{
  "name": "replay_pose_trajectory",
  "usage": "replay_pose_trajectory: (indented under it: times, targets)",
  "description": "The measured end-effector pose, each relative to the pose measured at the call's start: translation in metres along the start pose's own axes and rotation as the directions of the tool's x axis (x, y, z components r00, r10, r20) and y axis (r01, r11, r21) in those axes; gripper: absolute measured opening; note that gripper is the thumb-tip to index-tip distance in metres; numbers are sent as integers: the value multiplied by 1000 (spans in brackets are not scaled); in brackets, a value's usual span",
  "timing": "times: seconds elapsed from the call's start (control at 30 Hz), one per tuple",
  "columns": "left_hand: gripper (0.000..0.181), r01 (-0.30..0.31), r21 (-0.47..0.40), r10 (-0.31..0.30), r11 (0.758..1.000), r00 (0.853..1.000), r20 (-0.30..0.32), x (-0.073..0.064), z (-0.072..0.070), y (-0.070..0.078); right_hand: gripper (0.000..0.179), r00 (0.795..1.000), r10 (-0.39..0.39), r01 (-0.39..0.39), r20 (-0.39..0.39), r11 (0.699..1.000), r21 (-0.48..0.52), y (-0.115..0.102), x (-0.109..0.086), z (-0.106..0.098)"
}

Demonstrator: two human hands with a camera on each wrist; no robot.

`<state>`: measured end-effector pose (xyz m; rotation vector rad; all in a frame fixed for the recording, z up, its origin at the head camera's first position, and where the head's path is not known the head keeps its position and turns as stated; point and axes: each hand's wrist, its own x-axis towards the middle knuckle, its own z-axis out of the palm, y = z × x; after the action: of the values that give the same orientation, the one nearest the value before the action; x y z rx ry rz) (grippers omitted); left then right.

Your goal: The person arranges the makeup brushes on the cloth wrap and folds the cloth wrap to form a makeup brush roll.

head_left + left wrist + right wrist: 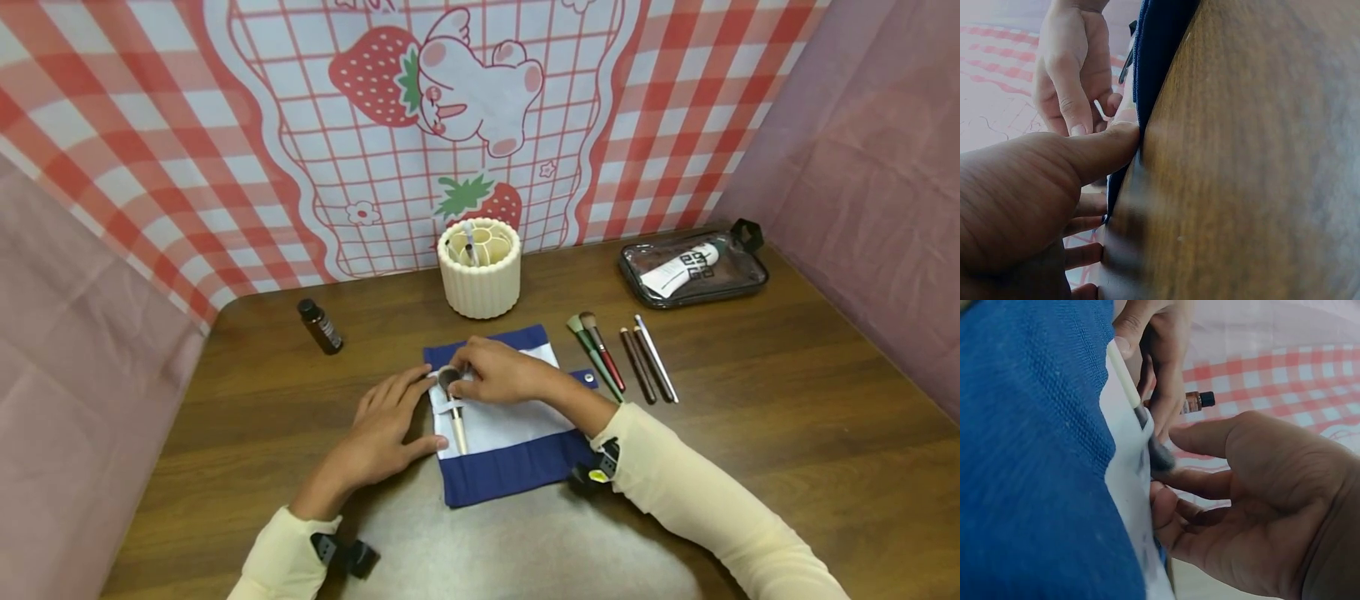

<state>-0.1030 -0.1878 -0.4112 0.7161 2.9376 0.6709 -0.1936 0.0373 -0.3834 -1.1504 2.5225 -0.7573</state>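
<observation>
A blue-and-white fabric brush roll (510, 471) lies unfolded on the table. A makeup brush (459, 433) with a pale handle and dark bristles lies on its left part, passing under a white strap (450, 407). My right hand (498, 372) is over the roll at the bristle end. In the right wrist view, the thumb stands apart from the bristles (1160, 456), and another finger is close against them; contact is unclear. My left hand (386, 425) rests along the roll's left edge with fingers spread, its thumb (1113, 147) touching the edge.
Right of the roll lie a green brush (597, 358), a red-handled brush (603, 354), two brown sticks (637, 365) and a white one (656, 358). Behind are a cream ribbed holder (482, 287) and a clear pouch (727, 283) with a tube. A dark bottle (321, 327) stands left.
</observation>
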Motion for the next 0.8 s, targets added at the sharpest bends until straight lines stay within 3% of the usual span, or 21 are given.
replay_pose_trajectory:
  times: [0.2, 0.33, 0.57, 0.67, 0.8]
  targets:
    - [86, 11, 4, -11, 1000, 1000, 3, 0, -1, 0, 20, 993, 10, -20, -114, 995, -94, -8, -13, -14]
    - [87, 10, 8, -10, 1000, 1000, -1, 0, -1, 1, 14, 975, 88, -117, -205, 984, -134, -8, -24, -35]
    - [88, 13, 7, -14, 1000, 1000, 7, -1, -2, 1, 13, 914, 284, -352, -290, 910, -218, 17, -44, -72]
    - [88, 10, 9, -10, 1000, 1000, 6, -1, -2, 1, 16, 893, 327, -409, -309, 875, -259, 32, -54, -81]
    - [88, 5, 7, -5, 1000, 1000, 3, -1, -1, 2, 33, 884, 347, -439, -314, 848, -298, 47, -64, -88]
